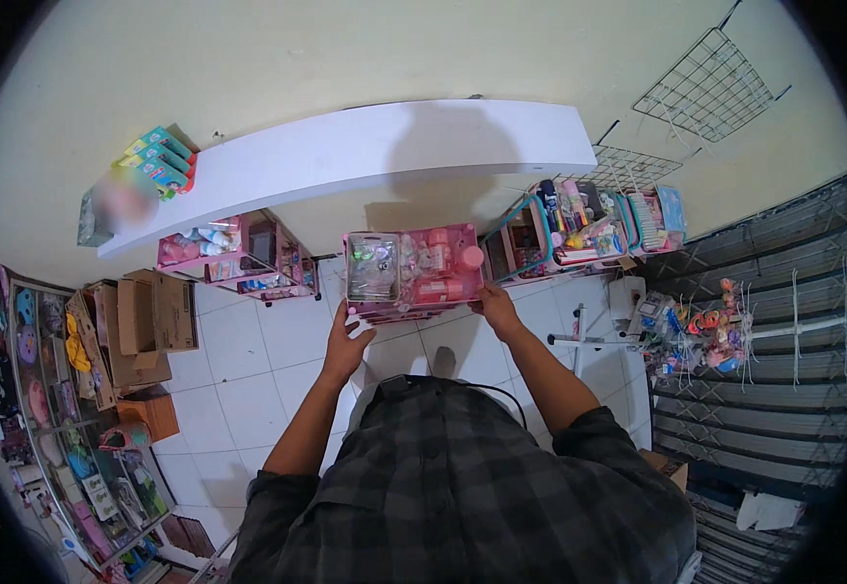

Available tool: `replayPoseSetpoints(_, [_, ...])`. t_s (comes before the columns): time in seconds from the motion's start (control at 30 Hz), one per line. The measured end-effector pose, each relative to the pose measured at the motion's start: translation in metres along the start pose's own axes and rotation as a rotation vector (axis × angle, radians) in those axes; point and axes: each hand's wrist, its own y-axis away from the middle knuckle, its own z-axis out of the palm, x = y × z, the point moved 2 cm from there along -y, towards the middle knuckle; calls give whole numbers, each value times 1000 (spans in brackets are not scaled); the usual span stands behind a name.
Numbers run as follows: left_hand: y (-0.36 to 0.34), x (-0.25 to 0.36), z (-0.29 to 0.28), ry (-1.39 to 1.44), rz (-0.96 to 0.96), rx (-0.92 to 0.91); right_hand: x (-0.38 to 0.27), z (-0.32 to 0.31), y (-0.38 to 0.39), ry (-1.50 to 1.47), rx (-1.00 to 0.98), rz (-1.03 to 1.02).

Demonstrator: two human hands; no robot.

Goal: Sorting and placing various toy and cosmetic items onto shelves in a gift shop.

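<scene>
A pink tiered rack (412,304) stands before me, below a white wall shelf. In its top tier are a clear-lidded metal box (374,266) with small items and several pink bottles (440,290). My left hand (348,343) has its fingers against the rack's near left corner, its thumb spread out to the side. At the near right corner, my right hand (497,311) is closed on the rack's edge. The fingertips of both hands are partly hidden by the rack.
The long white shelf (346,146) carries green boxes (161,161). Another pink rack (239,255) stands left, a blue-edged rack (579,243) right. Cardboard boxes (151,326) and a glass display case (83,428) line the left. A white-legged stand (579,341) and metal shutter (764,389) are right.
</scene>
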Motion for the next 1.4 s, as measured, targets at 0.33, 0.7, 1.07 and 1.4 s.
replayPoseSetpoints(0.33, [29,-8,15,-97,-13,-4,3,-13,24,-11,-47,10])
replayPoseSetpoints(0.7, [21,-10,4,-65,-11,32,-11,-28,14,230,24,9])
replayPoseSetpoints(1.07, [-5,99,47,-632,622,164,-102,-3,30,955,206,-775])
replayPoseSetpoints(1.4, [-49,97,129,-1084,691,-434,-286,-8,78,619,323,-1121])
